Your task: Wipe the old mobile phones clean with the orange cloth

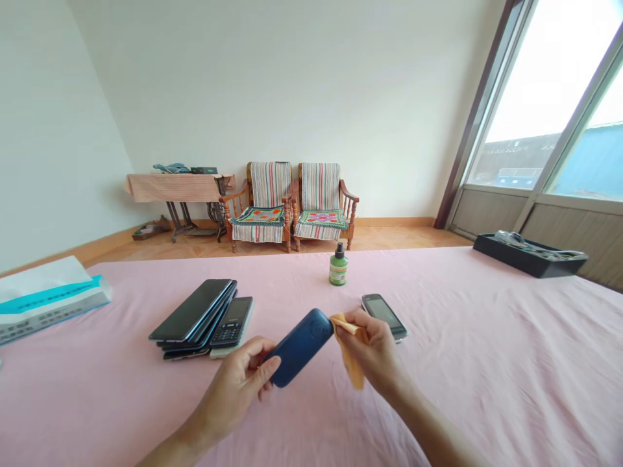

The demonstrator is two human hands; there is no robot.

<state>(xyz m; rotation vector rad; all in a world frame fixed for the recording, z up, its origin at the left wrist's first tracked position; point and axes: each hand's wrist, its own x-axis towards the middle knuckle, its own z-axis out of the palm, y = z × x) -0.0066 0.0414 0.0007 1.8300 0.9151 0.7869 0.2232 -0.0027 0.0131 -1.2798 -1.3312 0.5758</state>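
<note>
My left hand point(246, 376) grips the lower end of a dark blue mobile phone point(300, 347), which is tilted with its back towards me. In my right hand point(372, 344) a yellow-orange cloth point(354, 363) is pinched, and its folded edge touches the phone's upper end. Just beyond my right hand, a touchscreen phone point(384, 314) lies face up on the pink sheet point(452, 363). To the left are a stack of dark smartphones point(195, 311) and a keypad phone point(233, 321) resting on a pale one. Farther back stands a green spray bottle point(339, 267) with a black top.
A black box point(530, 254) of cables sits at the far right. At the left edge lies a white and blue packet point(48, 301). Beyond the sheet are two wooden armchairs point(291, 224) and a cloth-covered sewing table point(175, 188). Windows point(525, 136) line the right side.
</note>
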